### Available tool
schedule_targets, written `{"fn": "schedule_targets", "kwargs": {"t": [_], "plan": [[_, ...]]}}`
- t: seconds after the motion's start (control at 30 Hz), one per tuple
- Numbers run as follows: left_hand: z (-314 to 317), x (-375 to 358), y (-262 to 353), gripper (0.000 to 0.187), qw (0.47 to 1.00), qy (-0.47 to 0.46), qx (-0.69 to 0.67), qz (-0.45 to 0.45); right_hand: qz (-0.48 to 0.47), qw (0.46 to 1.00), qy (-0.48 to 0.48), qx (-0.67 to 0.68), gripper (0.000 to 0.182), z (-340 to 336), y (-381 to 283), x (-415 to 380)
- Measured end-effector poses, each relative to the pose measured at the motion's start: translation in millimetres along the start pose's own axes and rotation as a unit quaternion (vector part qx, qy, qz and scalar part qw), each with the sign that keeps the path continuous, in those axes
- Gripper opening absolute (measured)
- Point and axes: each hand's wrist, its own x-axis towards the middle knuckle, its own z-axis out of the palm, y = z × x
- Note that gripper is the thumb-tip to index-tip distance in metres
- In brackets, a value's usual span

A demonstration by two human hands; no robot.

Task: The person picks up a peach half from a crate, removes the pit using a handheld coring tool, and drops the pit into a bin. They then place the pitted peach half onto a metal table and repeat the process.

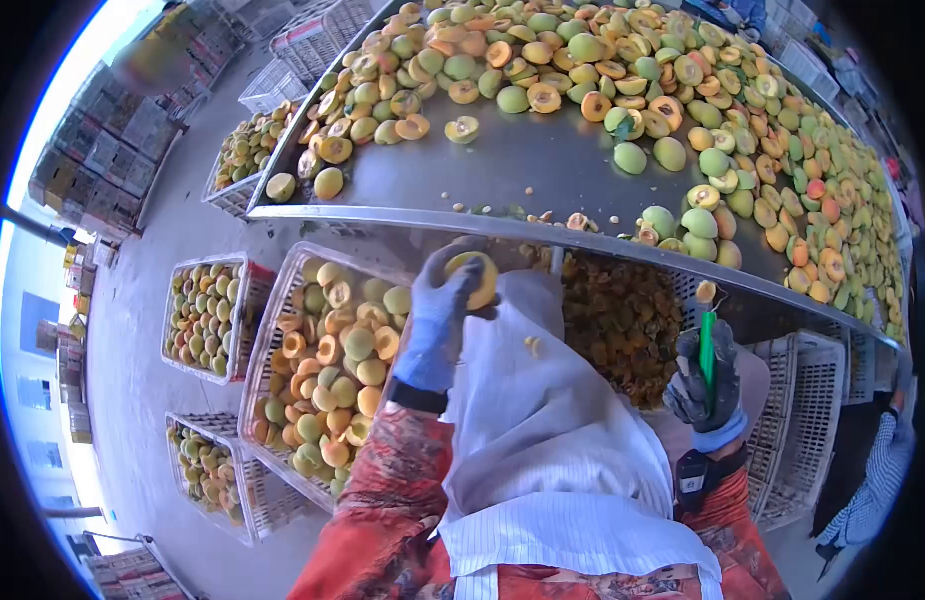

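My left hand [441,292], in a grey-blue glove, is closed around an apricot half [480,282] above the apron over my lap. In my dark-gloved right hand [691,385], a green-handled coring tool [708,352] points upward, with a thin wire loop at its tip. A small light-brown piece [706,291], which looks like an apricot pit, sits at that tip. Beside my left forearm stands a white crate of apricots [305,262], many of them halved. Between my hands, below the table edge, lies a heap of brownish scraps [623,320].
A metal table [543,160] spans the front, heaped with whole and halved apricots. More fruit crates [205,375] stand on the floor at left. Stacked white crates [805,430] are at right, near another person's sleeve [873,490]. Crate stacks [108,150] line the far left.
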Motion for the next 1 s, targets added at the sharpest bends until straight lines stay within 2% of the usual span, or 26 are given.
{"fn": "schedule_targets", "kwargs": {"t": [0.03, 0.07, 0.1, 0.13, 0.17, 0.2, 0.23, 0.27, 0.3, 0.33, 0.37, 0.4, 0.43, 0.47, 0.5, 0.53, 0.57, 0.6, 0.67, 0.7, 0.77, 0.83, 0.87, 0.9, 0.97, 1.0], "plan": [[-53.9, 7.0, -15.6, 0.032, 0.972, 0.088, 0.165, 0.14, 0.026, 0.998, 0.065, -0.006, 0.049, -5.1, -0.3, -0.6], [-126.3, 8.0, -30.0, 0.037, 0.909, 0.156, 0.351, 0.163, 0.059, 0.992, 0.099, -0.042, 0.048, -0.7, -7.6, -3.0], [-167.5, -15.2, -22.3, 0.043, 0.754, 0.209, 0.586, 0.21, 0.083, 0.982, 0.158, -0.065, 0.048, -5.2, -6.4, -4.3], [-207.6, -39.7, -23.4, 0.05, 0.715, 0.254, 0.646, 0.087, 0.089, 0.978, 0.165, -0.092, 0.044, -6.5, -11.6, -5.0], [-269.9, -65.5, -45.4, 0.053, 0.671, 0.24, 0.7, 0.046, 0.102, 0.974, 0.167, -0.115, 0.04, -8.3, -12.7, -5.9], [-286.8, -92.0, -53.1, 0.053, 0.662, 0.213, 0.711, -0.102, 0.095, 0.974, 0.178, -0.105, 0.04, -14.4, -7.7, -6.0], [-279.1, -98.1, -47.3, 0.05, 0.614, 0.169, 0.725, -0.261, 0.083, 0.974, 0.191, -0.085, 0.036, -24.5, -1.5, -0.4], [-288.4, -97.4, -51.4, 0.046, 0.637, 0.163, 0.711, -0.248, 0.071, 0.974, 0.204, -0.065, 0.032, -34.1, 3.5, 5.1], [-253.8, -84.2, -41.5, 0.041, 0.65, 0.199, 0.71, -0.185, 0.067, 0.973, 0.213, -0.059, 0.032, -40.5, 8.5, 7.8], [-235.6, -59.9, -41.4, 0.036, 0.743, 0.189, 0.638, -0.073, -0.019, 0.95, 0.171, -0.262, 0.03, -45.1, 13.4, 10.1], [-212.9, -32.2, -41.0, 0.031, 0.818, 0.175, 0.546, 0.04, -0.102, 0.877, 0.119, -0.454, 0.029, -49.5, 16.7, 12.9], [-148.9, -9.4, -22.5, 0.028, 0.848, 0.137, 0.501, 0.101, -0.111, 0.842, 0.137, -0.51, 0.031, -53.4, 20.2, 14.7], [-74.4, 12.7, -7.0, 0.026, 0.872, 0.096, 0.452, 0.162, -0.044, 0.855, 0.164, -0.49, 0.032, -32.5, 6.5, 10.4], [-32.2, 43.4, -10.9, 0.028, 0.903, 0.036, 0.386, 0.186, -0.026, 0.852, 0.161, -0.497, 0.034, -33.8, 4.8, 10.7], [30.3, 56.0, -4.2, 0.031, 0.915, -0.035, 0.37, 0.159, -0.008, 0.849, 0.159, -0.503, 0.036, -37.1, 5.4, 9.2], [120.8, 86.6, -25.3, 0.033, 0.903, -0.137, 0.359, 0.19, -0.025, 0.861, 0.158, -0.484, 0.036, -46.2, 3.9, 7.9], [164.3, 97.8, -39.2, 0.037, 0.905, -0.197, 0.337, 0.169, -0.038, 0.868, 0.152, -0.471, 0.036, -49.0, 8.3, 3.1], [203.0, 109.0, -59.1, 0.045, 0.862, -0.206, 0.428, 0.177, -0.068, 0.875, 0.158, -0.453, 0.041, -59.0, 15.8, 1.5], [271.3, 106.2, -85.8, 0.061, 0.763, -0.24, 0.559, 0.219, -0.064, 0.867, 0.187, -0.458, 0.041, -65.7, 13.0, -5.1], [292.2, 101.3, -97.7, 0.06, 0.693, -0.272, 0.617, 0.254, -0.055, 0.856, 0.202, -0.472, 0.042, -66.3, 8.1, -8.6], [305.5, 109.0, -125.0, 0.065, 0.645, -0.287, 0.668, 0.236, -0.039, 0.851, 0.218, -0.476, 0.041, -64.4, -8.0, -14.5], [291.1, 134.1, -140.8, 0.055, 0.822, -0.33, 0.424, 0.189, -0.047, 0.844, 0.215, -0.489, 0.047, -66.2, -16.9, -17.2], [294.7, 120.1, -119.2, 0.044, 0.923, -0.323, 0.203, 0.049, -0.047, 0.846, 0.212, -0.486, 0.047, -66.1, -17.6, -17.5], [283.6, 117.4, -96.4, 0.041, 0.946, -0.281, 0.161, -0.001, -0.078, 0.869, 0.218, -0.437, 0.046, -65.3, -18.2, -16.7], [247.1, 104.6, -57.6, 0.043, 0.944, -0.287, -0.005, -0.161, -0.112, 0.893, 0.205, -0.385, 0.045, -57.0, -20.3, -8.8], [232.2, 94.4, -47.7, 0.043, 0.949, -0.277, -0.003, -0.151, -0.147, 0.853, 0.207, -0.456, 0.045, -49.8, -21.1, -4.1]]}}
